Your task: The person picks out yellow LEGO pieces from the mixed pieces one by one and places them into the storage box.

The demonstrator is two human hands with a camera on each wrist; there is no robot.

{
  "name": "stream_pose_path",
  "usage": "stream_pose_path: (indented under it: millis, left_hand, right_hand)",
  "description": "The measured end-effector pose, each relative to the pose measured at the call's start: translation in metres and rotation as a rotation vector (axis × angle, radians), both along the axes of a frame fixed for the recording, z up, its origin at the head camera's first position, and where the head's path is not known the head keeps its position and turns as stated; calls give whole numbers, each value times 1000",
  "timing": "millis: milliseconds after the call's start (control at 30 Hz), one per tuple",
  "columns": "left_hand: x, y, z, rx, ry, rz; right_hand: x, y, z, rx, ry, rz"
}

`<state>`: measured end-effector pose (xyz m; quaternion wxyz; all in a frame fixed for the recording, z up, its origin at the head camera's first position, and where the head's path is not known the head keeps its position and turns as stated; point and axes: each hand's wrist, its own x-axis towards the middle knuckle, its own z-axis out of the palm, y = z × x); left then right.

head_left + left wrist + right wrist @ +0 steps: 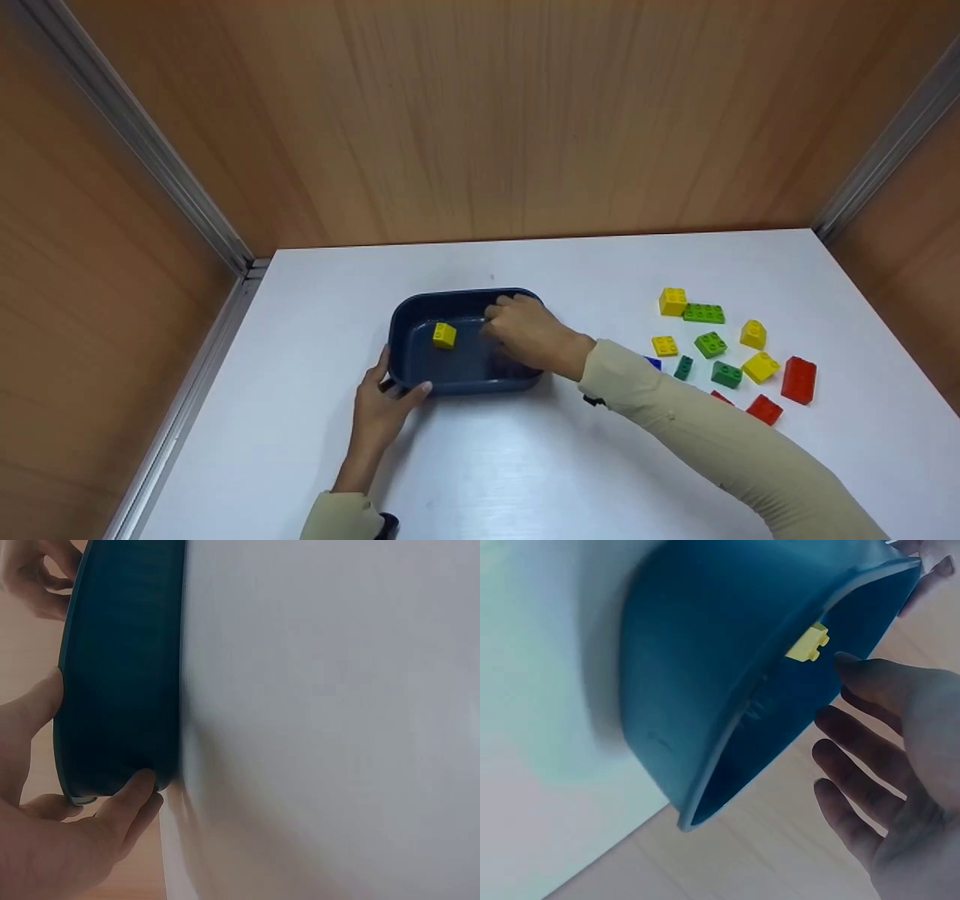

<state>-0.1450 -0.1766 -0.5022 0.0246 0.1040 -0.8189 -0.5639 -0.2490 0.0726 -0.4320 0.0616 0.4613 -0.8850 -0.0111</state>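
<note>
A dark blue rectangular tub (465, 388) stands on the white table, with one yellow toy brick (444, 336) lying inside, left of its middle. At the tub's near left corner, my left hand (380, 409) holds the wall between thumb and fingers. My right hand (529, 330) is over the tub's right part. In the right wrist view its fingers (859, 765) are spread and loosely bent, with nothing between them and the thumb. The yellow brick (808, 643) shows beyond the thumb in that view.
Loose toy bricks lie to the right: a yellow brick (673, 301), a green brick (703, 313), a red brick (799, 379) and several others. My right sleeve (697, 412) partly covers some. Wooden panels (480, 120) enclose the table (480, 465) at the back and sides.
</note>
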Motion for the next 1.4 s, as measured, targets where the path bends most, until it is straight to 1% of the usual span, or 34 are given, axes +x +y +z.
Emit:
stream_pose_path:
  millis: [133, 400, 633, 833, 1100, 1400]
  left_hand:
    - [0, 0, -1, 10, 2, -1]
    - [0, -1, 0, 2, -12, 5]
    - [0, 0, 1, -14, -18, 13]
    - [0, 1, 2, -4, -26, 17]
    - [0, 1, 1, 8, -32, 16]
    - [1, 0, 0, 18, -26, 10]
  right_hand:
    - [2, 8, -1, -40, 10, -2]
    - [7, 25, -2, -93, 23, -25]
    - [10, 44, -1, -143, 0, -67]
    - [11, 63, -2, -189, 13, -118]
    - [14, 88, -3, -190, -6, -194]
    - [17, 110, -14, -154, 13, -216]
